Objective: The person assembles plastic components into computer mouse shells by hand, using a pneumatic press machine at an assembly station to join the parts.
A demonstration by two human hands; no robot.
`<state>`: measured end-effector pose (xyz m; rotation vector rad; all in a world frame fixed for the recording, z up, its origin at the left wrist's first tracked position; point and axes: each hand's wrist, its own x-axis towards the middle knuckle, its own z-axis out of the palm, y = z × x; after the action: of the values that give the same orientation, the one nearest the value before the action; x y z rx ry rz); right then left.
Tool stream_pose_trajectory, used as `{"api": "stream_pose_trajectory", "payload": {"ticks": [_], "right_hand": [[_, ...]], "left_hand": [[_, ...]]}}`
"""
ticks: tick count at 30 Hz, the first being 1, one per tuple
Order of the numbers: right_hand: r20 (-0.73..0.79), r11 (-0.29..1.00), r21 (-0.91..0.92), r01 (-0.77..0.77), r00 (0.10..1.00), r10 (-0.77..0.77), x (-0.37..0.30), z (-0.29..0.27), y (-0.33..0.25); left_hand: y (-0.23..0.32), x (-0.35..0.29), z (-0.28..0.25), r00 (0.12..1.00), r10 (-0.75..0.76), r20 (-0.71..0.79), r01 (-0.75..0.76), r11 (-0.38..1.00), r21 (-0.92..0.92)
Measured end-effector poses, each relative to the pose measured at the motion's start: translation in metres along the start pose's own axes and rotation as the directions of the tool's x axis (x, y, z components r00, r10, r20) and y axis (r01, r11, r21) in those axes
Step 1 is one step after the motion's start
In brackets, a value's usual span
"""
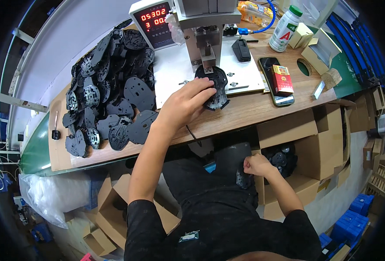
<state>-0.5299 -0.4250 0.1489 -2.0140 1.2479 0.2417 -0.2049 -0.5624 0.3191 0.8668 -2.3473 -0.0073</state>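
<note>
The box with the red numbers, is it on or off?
On: red digits are glowing on the front of the white-edged box.

Clear tabletop strip [247, 104] right of the black part [219, 81], then a phone [268, 64] (red box [283, 81] atop) in the way.

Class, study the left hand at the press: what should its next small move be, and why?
Probably the left hand should slide back slightly from the metal press tip, because its fingers lie on the black plastic part, close to that tip at the part's far end.
</note>
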Motion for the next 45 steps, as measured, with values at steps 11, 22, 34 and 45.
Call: {"api": "stream_pose_trajectory", "payload": {"ticks": [11, 22, 34, 45], "right_hand": [[-0.158, 0.991, 0.123, -0.061, 0.984, 0.08, -0.021, 0.004, -0.009], [-0.255, 0.954, 0.225, 0.199, 0.957, -0.14, -0.048, 0.019, -0.053], [-0.332, 0.737, 0.626, 0.255, 0.942, -0.044, -0.03, -0.018, -0.067], [-0.834, 0.678, 0.355, 0.643, 0.546, -0.082, -0.033, -0.192, -0.08]], "left_hand": [[0.041, -0.008, -0.019, 0.99, 0.006, -0.143, -0.014, 0.999, -0.053], [0.206, -0.179, 0.151, 0.643, -0.35, 0.681, 0.76, 0.399, -0.513], [0.156, -0.164, 0.125, 0.712, -0.393, 0.582, 0.649, 0.05, -0.759], [0.138, -0.257, 0.187, 0.399, -0.667, 0.629, 0.573, -0.354, -0.739]]}}
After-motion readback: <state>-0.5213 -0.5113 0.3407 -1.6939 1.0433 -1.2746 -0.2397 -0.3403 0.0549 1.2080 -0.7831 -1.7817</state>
